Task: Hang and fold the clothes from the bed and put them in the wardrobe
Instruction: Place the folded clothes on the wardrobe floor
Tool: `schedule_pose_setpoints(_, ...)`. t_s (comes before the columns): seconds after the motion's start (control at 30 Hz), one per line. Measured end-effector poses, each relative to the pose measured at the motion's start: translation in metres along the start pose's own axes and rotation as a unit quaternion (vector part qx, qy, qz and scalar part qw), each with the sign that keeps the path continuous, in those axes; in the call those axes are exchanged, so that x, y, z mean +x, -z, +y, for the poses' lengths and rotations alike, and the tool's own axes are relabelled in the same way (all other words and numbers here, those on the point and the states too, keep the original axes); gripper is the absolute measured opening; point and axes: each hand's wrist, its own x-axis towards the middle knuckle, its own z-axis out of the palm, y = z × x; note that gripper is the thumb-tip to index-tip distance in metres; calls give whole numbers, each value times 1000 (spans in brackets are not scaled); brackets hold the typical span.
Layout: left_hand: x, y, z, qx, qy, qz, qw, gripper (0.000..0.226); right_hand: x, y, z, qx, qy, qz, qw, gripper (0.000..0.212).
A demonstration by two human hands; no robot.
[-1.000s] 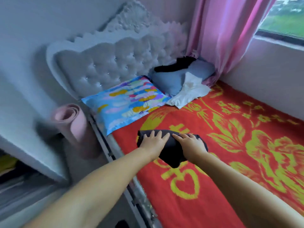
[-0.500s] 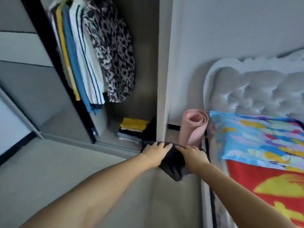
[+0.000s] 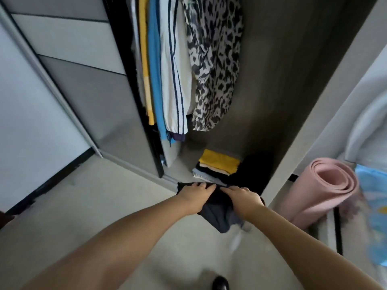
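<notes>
We can read no text, label, brand, number or sign anywhere here, neither on the clothes nor on the wardrobe.

Folded dark garment (image 3: 217, 212): soft matt cloth, creasing. Hanging clothes (image 3: 188, 70), upper centre: thin woven fabrics, one leopard-printed (image 3: 215, 65). Wardrobe door panels (image 3: 69, 45), upper left: smooth, faintly glossy. Wardrobe interior (image 3: 276, 80): matt grey board. Rolled mat (image 3: 326, 189), right: pink foam, matt.
</notes>
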Motion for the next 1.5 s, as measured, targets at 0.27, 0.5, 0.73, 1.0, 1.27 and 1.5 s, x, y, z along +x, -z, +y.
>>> schedule_pose_setpoints(0.27, 170, 9, -70, 4, -16, -20, 1000, 71, 167, 17, 57, 31, -2, -8, 999, 66)
schedule_pose_setpoints(0.5, 336, 3, -120, 19, -58, -59, 996, 61, 317, 9, 126, 50, 3, -36, 998, 61)
schedule_pose_setpoints(0.73, 520, -69, -167, 41, -72, -36, 996, 76, 482, -53, 194, 67, -77, -10, 995, 51)
schedule_pose_setpoints(1.0, 655, -191, -201, 89, -25, 106, 990, 65, 602, -165, 216, 49, -172, 103, 978, 78)
schedule_pose_setpoints(1.27, 658, -308, -234, 4, -91, -141, 986, 97, 618, -291, 204, 143, -122, -90, 978, 78)
schedule_pose_setpoints(1.5, 671, -259, -221, 19, -59, -232, 971, 88, 627, -246, 222, 165, -129, -161, 964, 60)
